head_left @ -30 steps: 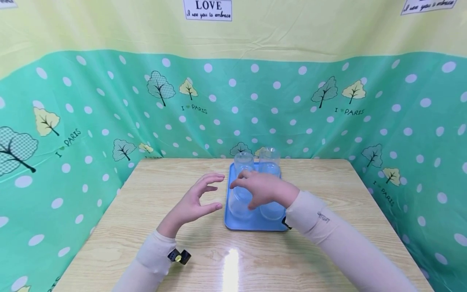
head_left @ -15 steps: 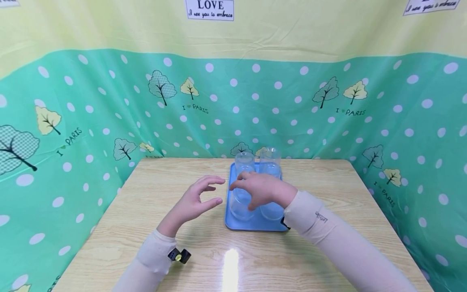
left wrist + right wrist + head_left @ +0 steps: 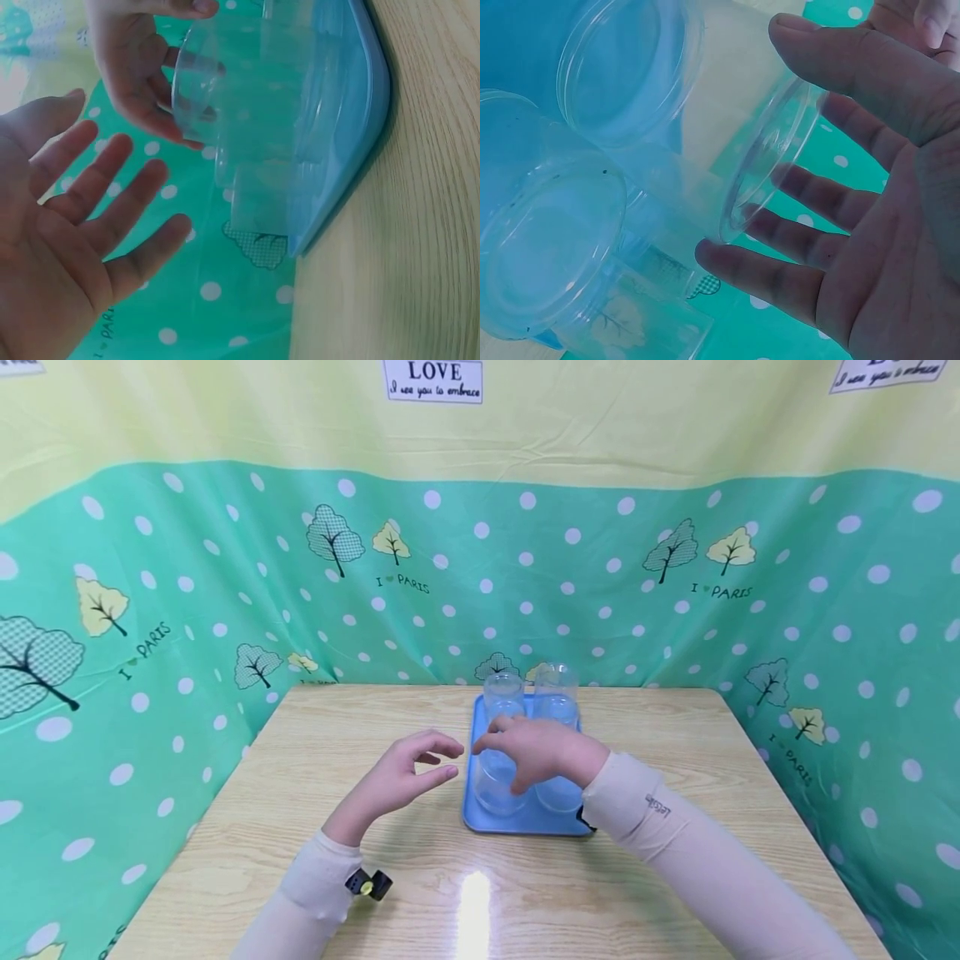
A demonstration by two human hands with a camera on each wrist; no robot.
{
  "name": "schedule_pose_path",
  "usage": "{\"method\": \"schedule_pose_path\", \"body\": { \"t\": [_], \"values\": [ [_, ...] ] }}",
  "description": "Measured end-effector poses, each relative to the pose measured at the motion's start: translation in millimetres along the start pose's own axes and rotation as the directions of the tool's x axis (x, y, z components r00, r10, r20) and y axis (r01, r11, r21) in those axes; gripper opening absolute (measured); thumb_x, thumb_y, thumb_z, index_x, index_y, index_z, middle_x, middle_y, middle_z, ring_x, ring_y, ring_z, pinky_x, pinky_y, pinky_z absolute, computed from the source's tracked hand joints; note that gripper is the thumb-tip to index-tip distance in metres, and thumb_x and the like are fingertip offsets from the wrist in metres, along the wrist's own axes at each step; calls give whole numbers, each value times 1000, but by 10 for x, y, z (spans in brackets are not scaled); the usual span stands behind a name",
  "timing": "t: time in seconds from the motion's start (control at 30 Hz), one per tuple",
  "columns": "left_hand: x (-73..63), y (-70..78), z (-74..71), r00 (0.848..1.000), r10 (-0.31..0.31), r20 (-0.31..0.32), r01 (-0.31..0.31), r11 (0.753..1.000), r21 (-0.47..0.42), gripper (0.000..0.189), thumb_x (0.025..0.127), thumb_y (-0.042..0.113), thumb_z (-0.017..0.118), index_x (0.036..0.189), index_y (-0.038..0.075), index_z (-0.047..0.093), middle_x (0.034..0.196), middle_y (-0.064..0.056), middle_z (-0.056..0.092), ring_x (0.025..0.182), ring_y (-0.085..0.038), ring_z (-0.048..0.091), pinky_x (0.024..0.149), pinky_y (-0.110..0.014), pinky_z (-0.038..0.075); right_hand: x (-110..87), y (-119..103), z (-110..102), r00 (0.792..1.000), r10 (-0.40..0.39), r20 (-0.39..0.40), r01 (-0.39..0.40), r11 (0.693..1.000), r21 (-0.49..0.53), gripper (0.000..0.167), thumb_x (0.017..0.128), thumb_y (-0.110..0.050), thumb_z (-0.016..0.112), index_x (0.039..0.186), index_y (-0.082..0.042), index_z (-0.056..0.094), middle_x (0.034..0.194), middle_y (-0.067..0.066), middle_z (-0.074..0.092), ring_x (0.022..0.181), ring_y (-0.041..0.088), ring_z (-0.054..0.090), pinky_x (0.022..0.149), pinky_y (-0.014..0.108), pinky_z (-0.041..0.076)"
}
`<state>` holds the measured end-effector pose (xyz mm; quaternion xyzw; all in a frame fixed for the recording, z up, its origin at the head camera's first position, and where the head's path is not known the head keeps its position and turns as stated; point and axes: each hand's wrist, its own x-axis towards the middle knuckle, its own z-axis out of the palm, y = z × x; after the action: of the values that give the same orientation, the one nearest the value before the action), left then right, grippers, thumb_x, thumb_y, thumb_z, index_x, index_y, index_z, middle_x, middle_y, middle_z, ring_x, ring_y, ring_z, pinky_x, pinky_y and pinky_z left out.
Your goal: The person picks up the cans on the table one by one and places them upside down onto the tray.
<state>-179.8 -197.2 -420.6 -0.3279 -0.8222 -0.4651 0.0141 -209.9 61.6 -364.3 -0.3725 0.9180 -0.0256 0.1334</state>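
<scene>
Several clear, cylindrical, see-through containers stand on a blue tray (image 3: 525, 823). My right hand (image 3: 542, 747) reaches over the tray and holds the front left clear container (image 3: 495, 789) by its upper rim. In the right wrist view, the thumb and spread fingers (image 3: 780, 277) lie around opposite sides of that rim. Just left of the tray, my left hand (image 3: 401, 777) hovers with its fingers relaxed and apart, holding nothing. The left wrist view shows its palm (image 3: 52, 255) separate from the held container (image 3: 262, 105). My right hand partly hides the containers behind it.
Another clear container (image 3: 558, 793) stands at the tray's front right, under my right wrist. Taller clear containers (image 3: 555, 681) stand at the tray's back. The tray lies on a wooden table (image 3: 420, 877), with a green dotted curtain (image 3: 420, 635) beyond its back edge.
My left hand's fingers have dipped slightly and closed a little towards the thumb. My right hand stays almost still over the front left container. The tray and containers have not visibly moved.
</scene>
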Motion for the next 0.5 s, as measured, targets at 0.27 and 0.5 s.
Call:
{"method": "schedule_pose_path", "body": {
  "t": [0.27,0.5],
  "values": [
    [3,-24,-9,992,-103,70,102,995,17,26,100,29,69,123,17,70,120,-1,70,111,-23,68,94,-48,57,15,21,44,1000,-15,10,15,1000,6,77,77,-22,90,143,-40,56,149,1,49,122,22,55,73,33,57],
    [-7,-30,-4,984,-132,122,132,991,11,27,100,29,68,123,16,69,122,-7,70,114,-25,67,96,-50,55,35,31,76,1000,-23,17,23,1000,-5,76,76,-24,91,143,-39,57,147,0,50,121,21,55,77,34,57]
  ]
}}
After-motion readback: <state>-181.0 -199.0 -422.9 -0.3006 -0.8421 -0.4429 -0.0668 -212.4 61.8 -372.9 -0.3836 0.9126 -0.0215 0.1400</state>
